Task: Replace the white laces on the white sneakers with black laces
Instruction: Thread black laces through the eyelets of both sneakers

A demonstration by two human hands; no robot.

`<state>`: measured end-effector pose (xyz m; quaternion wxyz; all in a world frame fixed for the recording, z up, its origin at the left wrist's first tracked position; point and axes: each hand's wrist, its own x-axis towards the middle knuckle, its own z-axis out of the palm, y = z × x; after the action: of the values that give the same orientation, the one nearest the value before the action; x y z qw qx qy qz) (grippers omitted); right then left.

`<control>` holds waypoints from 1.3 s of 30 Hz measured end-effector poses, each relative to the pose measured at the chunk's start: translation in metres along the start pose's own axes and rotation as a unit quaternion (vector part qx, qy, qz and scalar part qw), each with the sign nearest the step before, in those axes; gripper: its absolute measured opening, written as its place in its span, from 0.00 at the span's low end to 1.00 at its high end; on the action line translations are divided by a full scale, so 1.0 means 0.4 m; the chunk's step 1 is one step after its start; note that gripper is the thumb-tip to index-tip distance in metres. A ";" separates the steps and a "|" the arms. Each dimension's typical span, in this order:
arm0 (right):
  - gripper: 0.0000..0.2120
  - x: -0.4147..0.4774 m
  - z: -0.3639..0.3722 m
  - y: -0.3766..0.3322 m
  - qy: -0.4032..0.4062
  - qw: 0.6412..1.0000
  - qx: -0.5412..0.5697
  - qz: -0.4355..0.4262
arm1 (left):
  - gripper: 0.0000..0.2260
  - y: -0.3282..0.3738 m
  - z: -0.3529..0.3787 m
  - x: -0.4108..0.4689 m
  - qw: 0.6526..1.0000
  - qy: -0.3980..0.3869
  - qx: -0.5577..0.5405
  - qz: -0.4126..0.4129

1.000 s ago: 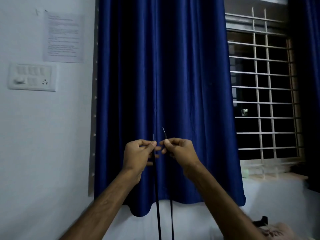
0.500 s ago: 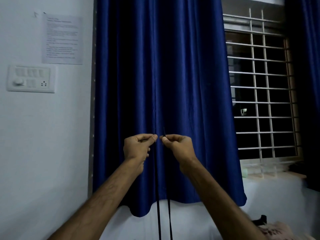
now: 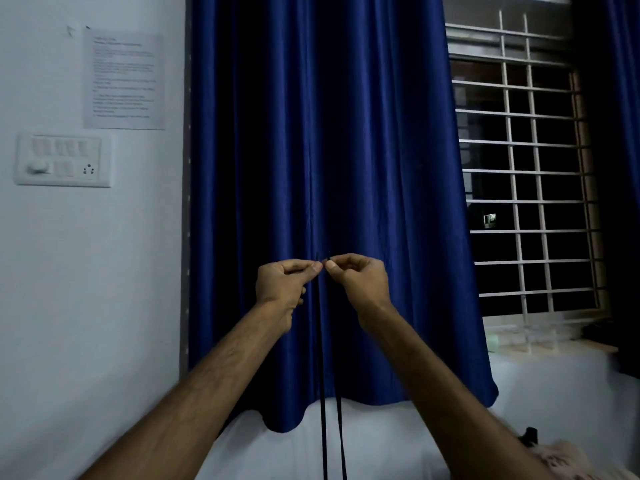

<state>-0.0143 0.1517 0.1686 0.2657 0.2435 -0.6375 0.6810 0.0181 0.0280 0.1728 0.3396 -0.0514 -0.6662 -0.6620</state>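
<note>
Cloth of a deep blue curtain (image 3: 311, 133) fills the middle of the view, hanging in long folds from the top of the frame to a wavy hem just above a pale surface (image 3: 294, 452) at the bottom. To its left stands a white wall (image 3: 86, 289) with a printed paper sheet (image 3: 123, 77) stuck on it, the text too small to read. Just under the sheet is a white switch panel (image 3: 62, 160) with a round knob and a socket. To the right of the curtain is a window (image 3: 491, 188), dark outside, barred by a white metal grille (image 3: 519, 171). A second blue curtain (image 3: 625, 116) hangs at the far right edge. A pale green object (image 3: 493, 342) rests on the sill (image 3: 561, 346). In the lower right corner lie a pinkish thing (image 3: 575, 462) and a small black item (image 3: 529, 436), both too unclear to name. In front of the curtain, both arms reach up. The left hand (image 3: 282, 284) and the right hand (image 3: 360, 282) are held close together, fingers curled, each pinching an end of the black lace (image 3: 321, 375) between thumb and forefinger. Short tips stick up above the fingers. Two strands drop straight down, side by side, out of the bottom of the frame.
</note>
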 end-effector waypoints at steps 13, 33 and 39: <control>0.03 -0.006 0.001 0.001 -0.001 0.999 0.046 0.018 | 0.17 -0.001 0.002 -0.012 0.997 0.046 -0.041 0.045; 0.05 -0.031 -0.048 -0.049 -0.165 0.975 0.011 0.150 | 0.27 -0.004 -0.032 0.000 0.994 -0.086 0.038 0.058; 0.06 -0.025 -0.048 -0.040 -0.162 0.978 0.024 0.128 | 0.25 -0.005 -0.018 -0.009 0.995 -0.087 0.052 0.012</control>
<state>0.0039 0.1710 0.1724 0.0636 0.2730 -0.6817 0.6758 0.0228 0.0226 0.1685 0.2906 -0.0991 -0.7260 -0.6153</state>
